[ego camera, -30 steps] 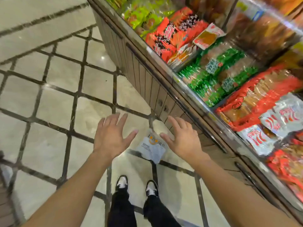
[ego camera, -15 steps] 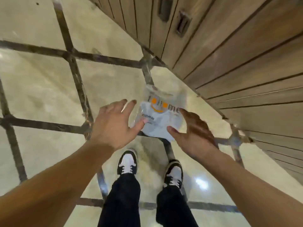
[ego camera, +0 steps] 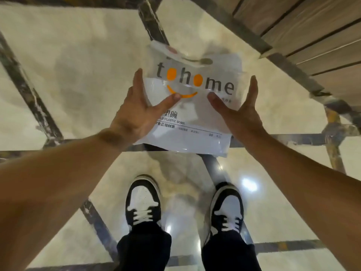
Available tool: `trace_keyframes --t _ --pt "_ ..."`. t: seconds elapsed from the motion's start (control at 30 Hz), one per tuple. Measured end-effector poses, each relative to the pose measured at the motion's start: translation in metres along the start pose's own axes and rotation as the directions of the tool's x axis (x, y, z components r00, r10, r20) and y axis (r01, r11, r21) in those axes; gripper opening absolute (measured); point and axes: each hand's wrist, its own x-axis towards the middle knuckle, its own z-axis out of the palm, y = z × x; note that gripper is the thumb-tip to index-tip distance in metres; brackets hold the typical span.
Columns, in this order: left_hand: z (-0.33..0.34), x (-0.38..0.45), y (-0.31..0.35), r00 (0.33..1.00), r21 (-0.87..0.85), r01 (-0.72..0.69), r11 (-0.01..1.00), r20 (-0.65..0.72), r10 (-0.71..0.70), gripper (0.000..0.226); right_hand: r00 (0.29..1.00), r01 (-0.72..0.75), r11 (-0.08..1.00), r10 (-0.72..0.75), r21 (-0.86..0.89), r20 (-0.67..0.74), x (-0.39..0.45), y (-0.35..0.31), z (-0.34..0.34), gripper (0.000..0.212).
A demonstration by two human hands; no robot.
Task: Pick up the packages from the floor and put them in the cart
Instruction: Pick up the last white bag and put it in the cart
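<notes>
A clear plastic package (ego camera: 192, 122) printed "tohome" with an orange smile and the words "plastic bowl" is in front of my feet, over the tiled floor. My left hand (ego camera: 140, 108) clasps its left edge, thumb pressed on the front. On the opposite edge my right hand (ego camera: 238, 110) does the same, thumb on the printed face. Whether the package's underside still touches the floor I cannot tell. No cart is in view.
The wooden slatted base of a display counter (ego camera: 304, 34) runs along the upper right. Beige floor tiles (ego camera: 78, 65) with dark grout lines spread all around. My two black-and-white sneakers (ego camera: 143, 202) stand just below the package.
I have bent lower, so the floor and package look much larger. Both hands moved in from beside the package and now clasp its two sides.
</notes>
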Motion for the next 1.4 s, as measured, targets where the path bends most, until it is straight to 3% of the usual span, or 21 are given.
trace_keyframes --t 0.13,0.27,0.37,0.57,0.73,0.9,1.07,1.17,1.3,1.4 --pt "0.013 0.002 -0.006 0.998 -0.119 -0.006 0.993 -0.061 -0.002 0.111 0.999 -0.021 0.995 0.025 0.1 -0.033 0.002 0.006 0.017 0.117" --pt "0.008 -0.014 0.002 0.992 -0.074 -0.054 0.996 -0.116 0.045 0.095 0.995 0.029 0.99 -0.015 0.136 -0.103 -0.012 0.005 0.022 0.113" --pt "-0.009 -0.038 0.014 0.989 -0.063 -0.073 0.995 -0.137 0.064 0.101 0.988 0.099 0.983 -0.078 0.156 -0.135 -0.038 -0.004 0.01 0.11" --pt "-0.073 -0.117 0.073 0.972 -0.057 -0.099 0.993 -0.219 0.085 0.102 0.972 0.176 0.949 -0.126 0.26 -0.198 -0.125 -0.058 -0.042 0.105" --pt "-0.163 -0.189 0.16 0.933 -0.046 -0.226 0.973 -0.298 0.202 0.097 0.934 0.316 0.871 -0.216 0.375 -0.286 -0.21 -0.138 -0.101 0.083" --pt "-0.262 -0.269 0.272 0.842 0.04 -0.395 0.918 -0.384 0.379 0.1 0.819 0.534 0.736 -0.329 0.416 -0.469 -0.315 -0.232 -0.179 0.101" --pt "-0.346 -0.363 0.396 0.679 0.099 -0.627 0.773 -0.419 0.604 0.103 0.648 0.7 0.634 -0.371 0.328 -0.665 -0.441 -0.308 -0.277 0.108" --pt "-0.38 -0.426 0.48 0.57 0.113 -0.751 0.651 -0.388 0.724 0.105 0.501 0.787 0.563 -0.345 0.252 -0.794 -0.518 -0.34 -0.347 0.104" --pt "-0.393 -0.513 0.592 0.37 0.142 -0.891 0.43 -0.32 0.872 0.105 0.36 0.849 0.487 -0.253 0.203 -0.898 -0.606 -0.353 -0.444 0.098" --pt "-0.38 -0.578 0.658 0.286 0.11 -0.941 0.321 -0.252 0.925 0.103 0.24 0.861 0.492 -0.171 0.128 -0.956 -0.667 -0.339 -0.509 0.107"
